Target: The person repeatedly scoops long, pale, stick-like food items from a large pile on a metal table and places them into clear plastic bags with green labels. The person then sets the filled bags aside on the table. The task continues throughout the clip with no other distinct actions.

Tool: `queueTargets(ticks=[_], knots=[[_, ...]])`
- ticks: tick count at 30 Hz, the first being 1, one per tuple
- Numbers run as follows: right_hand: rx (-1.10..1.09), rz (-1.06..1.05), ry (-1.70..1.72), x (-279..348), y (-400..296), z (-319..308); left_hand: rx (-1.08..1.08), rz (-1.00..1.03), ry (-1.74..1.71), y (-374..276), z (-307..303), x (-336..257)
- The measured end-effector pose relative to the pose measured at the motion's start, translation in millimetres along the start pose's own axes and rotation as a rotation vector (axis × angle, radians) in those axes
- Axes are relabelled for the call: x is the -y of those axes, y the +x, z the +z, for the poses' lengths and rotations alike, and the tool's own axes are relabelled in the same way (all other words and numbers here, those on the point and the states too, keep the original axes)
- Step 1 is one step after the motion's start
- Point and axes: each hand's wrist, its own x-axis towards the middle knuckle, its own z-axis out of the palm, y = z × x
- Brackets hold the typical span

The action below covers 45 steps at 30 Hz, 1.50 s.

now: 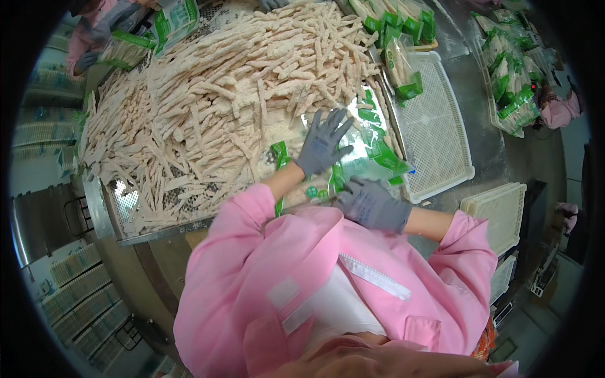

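My left hand (323, 143), in a grey work glove, is spread with its fingers apart over the near edge of the heap of floured food sticks (212, 108). Below it, close to my chest, lies a filled clear and green plastic bag (309, 191). My right hand (373, 203), gloved too, is at that bag's right end with its fingers curled; whether they grip it is unclear. Flat clear and green bags (366, 141) lie in a stack just right of my left hand, on the perforated metal tray (124, 201).
A white perforated plastic tray (437, 123) stands right of the metal tray, with filled bags (401, 66) at its far end. Stacked trays (496, 217) are at the near right, and a crate of filled bags (510, 85) is farther right. A co-worker's gloved hand (87, 60) is at the upper left.
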Motion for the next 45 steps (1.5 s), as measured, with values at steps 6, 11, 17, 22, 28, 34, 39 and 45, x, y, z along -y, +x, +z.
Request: queueTargets(ticks=[6, 11, 17, 22, 28, 34, 39, 45], knots=[[-0.249, 0.193, -0.080, -64.2, 20.6, -68.1, 0.062, -0.080, -0.938, 30.4, -226.5, -37.6], [-0.325, 0.079, -0.166, -117.2, 46.9, -77.6, 0.708, -0.134, 0.575, -6.4, -232.4, -25.4], [-0.408, -0.040, -0.121, -134.9, 47.4, -104.1, 0.025, 0.062, 0.337, 20.4, -277.2, -17.0], [-0.294, 0.109, -0.165, -144.1, 42.0, -88.7, 0.343, 0.072, 0.504, 20.1, -215.6, 17.6], [-0.579, 0.244, -0.102, -107.0, 2.9, -110.7, -0.200, 0.129, 0.386, 40.6, -262.8, -33.1], [-0.360, 0.307, 0.019, -103.3, 0.4, -102.5, -0.018, 0.027, 0.215, 20.8, -247.1, 14.5], [-0.441, 0.102, 0.017, -81.9, 16.5, -114.6, 0.464, -0.384, 0.189, -144.8, -163.1, 109.9], [-0.422, -0.039, 0.015, -64.8, 65.1, -139.2, 0.481, -0.765, 0.418, -225.7, -97.5, 90.9]])
